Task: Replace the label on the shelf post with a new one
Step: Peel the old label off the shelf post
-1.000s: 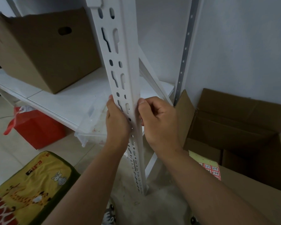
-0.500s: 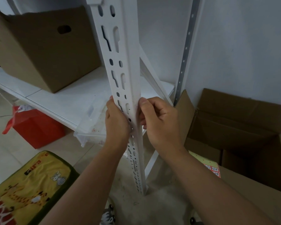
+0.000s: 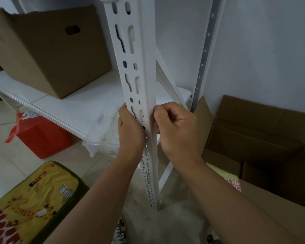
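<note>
Two hands on one white slotted shelf post (image 3: 139, 71): left hand (image 3: 129, 132) wraps its left edge, right hand (image 3: 176, 131) fingers curled, thumb pressing right edge. Label not discernible. Two cardboard boxes (image 3: 48, 55) nearby.

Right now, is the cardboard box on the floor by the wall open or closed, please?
Open: the cardboard box has its flaps folded up and out, exposing its dark interior.

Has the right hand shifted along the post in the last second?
No. The right hand sits at the same height on the shelf post, its thumb beside the same slot, opposite the left hand.
</note>
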Tool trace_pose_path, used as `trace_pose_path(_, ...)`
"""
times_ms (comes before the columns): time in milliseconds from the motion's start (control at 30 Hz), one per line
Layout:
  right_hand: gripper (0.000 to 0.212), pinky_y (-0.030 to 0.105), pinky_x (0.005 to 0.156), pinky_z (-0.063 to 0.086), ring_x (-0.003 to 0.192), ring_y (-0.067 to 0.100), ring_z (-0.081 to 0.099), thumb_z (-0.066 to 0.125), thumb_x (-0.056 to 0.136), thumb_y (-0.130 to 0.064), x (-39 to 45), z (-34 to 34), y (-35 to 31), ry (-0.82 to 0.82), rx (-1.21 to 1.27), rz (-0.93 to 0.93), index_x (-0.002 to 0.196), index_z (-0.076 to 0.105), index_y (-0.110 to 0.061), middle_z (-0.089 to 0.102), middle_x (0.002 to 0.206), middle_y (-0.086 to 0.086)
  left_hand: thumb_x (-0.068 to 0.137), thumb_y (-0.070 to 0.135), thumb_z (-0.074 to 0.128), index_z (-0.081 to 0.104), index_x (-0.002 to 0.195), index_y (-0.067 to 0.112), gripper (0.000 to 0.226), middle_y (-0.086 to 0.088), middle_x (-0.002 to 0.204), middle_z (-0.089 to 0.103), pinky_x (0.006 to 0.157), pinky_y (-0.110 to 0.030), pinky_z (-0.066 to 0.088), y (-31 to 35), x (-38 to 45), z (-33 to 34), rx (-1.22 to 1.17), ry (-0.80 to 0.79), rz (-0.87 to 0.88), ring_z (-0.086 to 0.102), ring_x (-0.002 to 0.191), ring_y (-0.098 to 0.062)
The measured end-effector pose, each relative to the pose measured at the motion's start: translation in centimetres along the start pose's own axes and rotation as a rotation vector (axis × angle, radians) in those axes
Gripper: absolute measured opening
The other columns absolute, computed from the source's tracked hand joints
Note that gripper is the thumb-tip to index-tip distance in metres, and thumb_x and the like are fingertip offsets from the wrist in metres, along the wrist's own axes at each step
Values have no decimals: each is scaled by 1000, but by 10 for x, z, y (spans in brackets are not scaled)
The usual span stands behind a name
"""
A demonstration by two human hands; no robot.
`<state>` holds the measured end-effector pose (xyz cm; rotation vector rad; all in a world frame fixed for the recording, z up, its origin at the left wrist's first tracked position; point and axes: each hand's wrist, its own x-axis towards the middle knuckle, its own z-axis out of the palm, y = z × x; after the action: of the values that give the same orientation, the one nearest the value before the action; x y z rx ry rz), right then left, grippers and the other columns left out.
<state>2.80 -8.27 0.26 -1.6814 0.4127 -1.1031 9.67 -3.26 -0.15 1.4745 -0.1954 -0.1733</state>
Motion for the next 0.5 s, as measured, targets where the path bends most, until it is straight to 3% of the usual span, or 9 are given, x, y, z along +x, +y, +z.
trace_pose_path(100,23,45,57,52,60,20,60,57,89,-18,0,1,-1,0,-30,9,70,68,-11,64,61,1,102,31,22,48,66,20,46,10,51,53,55,-18,44,2,-1,0,-8,-3,-10,50,46,4)
trace_pose_path(233,22,45,58,53,61,22,62,57,90,-16,1,-2,-1,-17,-10,38,72,69,-12,65,64,2,103,32,21,50,66,21,48,12,48,54,50,-12,44,2,-1,1,4,-8,-26,52,45,6)
trace_pose_path(333,18,38,58,55,63,18,63,56,93,-16,-2,-6,1,-44,25,69,82,70,-18,66,68,-2,103,32,20,54,69,22,50,10,54,58,55,-14,45,3,-1,-1,29,-14,-36,54,48,6)
trace_pose_path(433,12,33,60,58,70,14,66,58,92,-20,-5,-7,2,-35,9,18,98,68,-22,68,75,-7,103,33,20,56,70,25,50,11,57,60,59,-18,44,5,-2,-1,29,-18,-45,56,50,6)
trace_pose_path(500,9,30,62,58,74,11,67,59,91,-23,-4,-9,2,-23,-47,-50,97,66,-23,67,78,-12,103,34,20,57,72,27,49,13,56,61,57,-16,44,5,-2,0,30,-23,-46,56,49,8)
